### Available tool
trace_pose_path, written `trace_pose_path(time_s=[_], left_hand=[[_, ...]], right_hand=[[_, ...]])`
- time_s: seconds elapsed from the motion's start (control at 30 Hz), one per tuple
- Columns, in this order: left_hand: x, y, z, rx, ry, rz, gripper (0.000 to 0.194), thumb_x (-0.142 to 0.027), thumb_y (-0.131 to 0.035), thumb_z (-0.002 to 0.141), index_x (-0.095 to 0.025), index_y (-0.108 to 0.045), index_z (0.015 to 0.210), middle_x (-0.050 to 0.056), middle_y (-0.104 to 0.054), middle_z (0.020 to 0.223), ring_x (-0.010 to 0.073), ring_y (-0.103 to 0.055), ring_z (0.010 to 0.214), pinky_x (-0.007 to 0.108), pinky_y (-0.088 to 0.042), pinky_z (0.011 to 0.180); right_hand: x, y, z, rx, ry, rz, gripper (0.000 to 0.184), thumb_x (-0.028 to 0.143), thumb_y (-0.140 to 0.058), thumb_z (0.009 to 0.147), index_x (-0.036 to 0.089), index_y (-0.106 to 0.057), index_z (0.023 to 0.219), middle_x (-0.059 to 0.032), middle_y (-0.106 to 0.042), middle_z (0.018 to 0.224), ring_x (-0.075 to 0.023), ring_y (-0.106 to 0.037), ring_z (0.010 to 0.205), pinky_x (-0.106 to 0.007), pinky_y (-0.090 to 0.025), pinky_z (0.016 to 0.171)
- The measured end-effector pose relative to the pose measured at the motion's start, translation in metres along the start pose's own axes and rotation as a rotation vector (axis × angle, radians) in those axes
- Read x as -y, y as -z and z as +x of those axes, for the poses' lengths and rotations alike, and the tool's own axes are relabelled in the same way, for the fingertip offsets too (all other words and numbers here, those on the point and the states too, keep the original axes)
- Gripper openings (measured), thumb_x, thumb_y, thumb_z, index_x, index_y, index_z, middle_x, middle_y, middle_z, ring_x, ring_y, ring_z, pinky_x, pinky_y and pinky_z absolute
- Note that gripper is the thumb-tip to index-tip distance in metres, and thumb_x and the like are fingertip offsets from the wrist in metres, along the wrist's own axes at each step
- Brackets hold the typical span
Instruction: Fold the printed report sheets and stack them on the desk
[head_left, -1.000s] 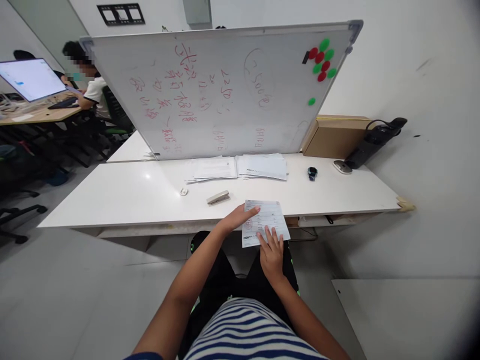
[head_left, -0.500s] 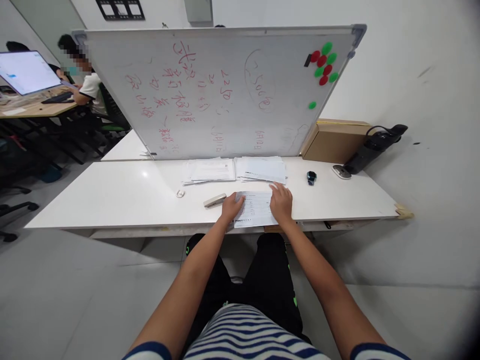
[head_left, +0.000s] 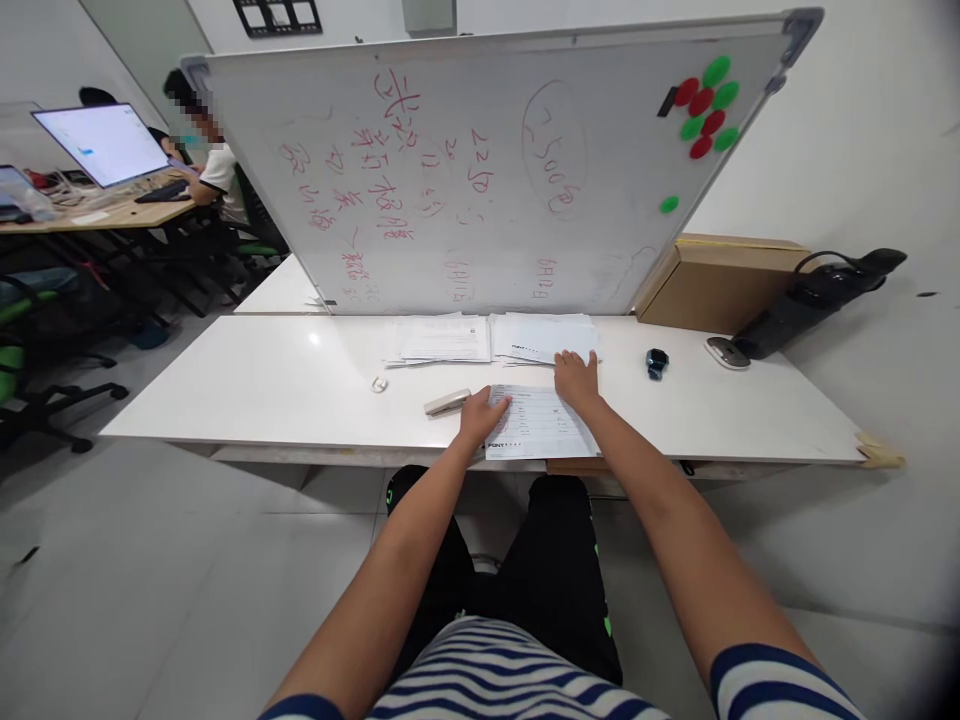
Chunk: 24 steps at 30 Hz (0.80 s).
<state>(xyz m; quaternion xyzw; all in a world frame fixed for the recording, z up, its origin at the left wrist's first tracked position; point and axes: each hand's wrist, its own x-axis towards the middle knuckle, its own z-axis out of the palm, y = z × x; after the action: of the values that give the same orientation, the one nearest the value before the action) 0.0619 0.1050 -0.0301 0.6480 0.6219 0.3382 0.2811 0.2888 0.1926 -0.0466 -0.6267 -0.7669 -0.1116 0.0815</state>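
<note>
My left hand [head_left: 478, 415] is closed on the left edge of a printed sheet of paper [head_left: 536, 425], its thumb lying on top. The sheet rests near the desk's front edge, with "PONY" printed at its lower left. My right hand [head_left: 579, 382] reaches over the sheet to the front right corner of the right paper stack [head_left: 551, 335]. Its fingers are spread and touch the stack; the fingertips are partly hidden. Left of it lies a second paper stack [head_left: 442, 340]. A pale stapler [head_left: 447, 402] sits just left of my left hand.
A whiteboard [head_left: 480, 170] with red writing and magnets stands behind the stacks. To the right are a watch [head_left: 656, 363], a mouse [head_left: 727, 352], a black bottle [head_left: 817, 300] and a cardboard box [head_left: 720, 285]. A small white object [head_left: 379, 384] lies left. Another person [head_left: 217, 175] sits at a far desk.
My right hand has moved from the printed sheet's right side forward to the right stack's corner. My left hand keeps its hold on the sheet. The view has shifted, with the scene moving right.
</note>
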Motion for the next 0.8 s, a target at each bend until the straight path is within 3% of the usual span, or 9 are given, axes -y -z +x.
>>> trace_pose_path(time_s=[0.1, 0.23, 0.43, 0.6, 0.7, 0.8], left_hand=[[0.003, -0.001, 0.001, 0.0, -0.035, -0.013, 0.03, -0.047, -0.053, 0.084, -0.022, -0.064, 0.095, 0.005, -0.07, 0.093, 0.0232, -0.064, 0.089, 0.032, -0.048, 0.075], [0.005, -0.002, 0.001, -0.006, -0.06, -0.01, 0.029, -0.047, -0.052, 0.085, -0.022, -0.064, 0.093, 0.005, -0.07, 0.092, 0.0234, -0.064, 0.088, 0.032, -0.048, 0.073], [0.004, -0.001, 0.002, 0.019, -0.023, -0.02, 0.029, -0.047, -0.052, 0.085, -0.022, -0.064, 0.093, 0.006, -0.07, 0.093, 0.0244, -0.063, 0.089, 0.033, -0.047, 0.074], [0.005, -0.001, 0.001, 0.014, -0.03, -0.045, 0.028, -0.047, -0.053, 0.085, -0.022, -0.062, 0.091, 0.005, -0.07, 0.091, 0.0239, -0.063, 0.087, 0.032, -0.047, 0.071], [0.005, -0.002, 0.001, -0.017, -0.039, -0.044, 0.028, -0.047, -0.048, 0.087, -0.022, -0.061, 0.088, 0.005, -0.069, 0.088, 0.0235, -0.062, 0.086, 0.031, -0.045, 0.072], [0.005, -0.003, 0.001, -0.072, -0.021, -0.054, 0.03, -0.047, -0.043, 0.09, -0.021, -0.059, 0.087, 0.006, -0.067, 0.086, 0.0236, -0.061, 0.085, 0.032, -0.044, 0.073]], right_hand=[[-0.003, 0.006, 0.005, 0.04, 0.056, -0.061, 0.044, 0.001, -0.036, 0.08, 0.013, -0.055, 0.118, -0.0153, -0.062, 0.118, -0.0241, -0.058, 0.104, -0.052, -0.013, 0.109], [-0.007, 0.012, 0.006, 0.019, 0.089, -0.08, 0.038, -0.002, -0.036, 0.078, 0.012, -0.059, 0.106, -0.0126, -0.067, 0.095, -0.0214, -0.06, 0.087, -0.045, -0.021, 0.106], [-0.007, 0.017, 0.008, 0.002, 0.091, -0.013, 0.032, 0.0, -0.034, 0.08, 0.009, -0.062, 0.094, -0.0144, -0.066, 0.086, -0.0221, -0.059, 0.081, -0.037, -0.034, 0.094], [-0.006, 0.024, 0.01, 0.042, -0.033, 0.322, 0.022, 0.018, -0.042, 0.086, 0.015, -0.063, 0.091, -0.0103, -0.069, 0.09, -0.0215, -0.061, 0.083, -0.031, -0.043, 0.075], [-0.004, 0.034, 0.002, -0.074, -0.132, 0.515, 0.024, 0.026, -0.042, 0.088, 0.02, -0.063, 0.098, -0.0058, -0.071, 0.094, -0.021, -0.064, 0.086, -0.031, -0.047, 0.075], [0.003, 0.045, -0.025, -0.32, -0.161, 0.554, 0.034, 0.028, -0.035, 0.093, 0.02, -0.057, 0.118, -0.0084, -0.068, 0.111, -0.0233, -0.064, 0.098, -0.037, -0.049, 0.082]])
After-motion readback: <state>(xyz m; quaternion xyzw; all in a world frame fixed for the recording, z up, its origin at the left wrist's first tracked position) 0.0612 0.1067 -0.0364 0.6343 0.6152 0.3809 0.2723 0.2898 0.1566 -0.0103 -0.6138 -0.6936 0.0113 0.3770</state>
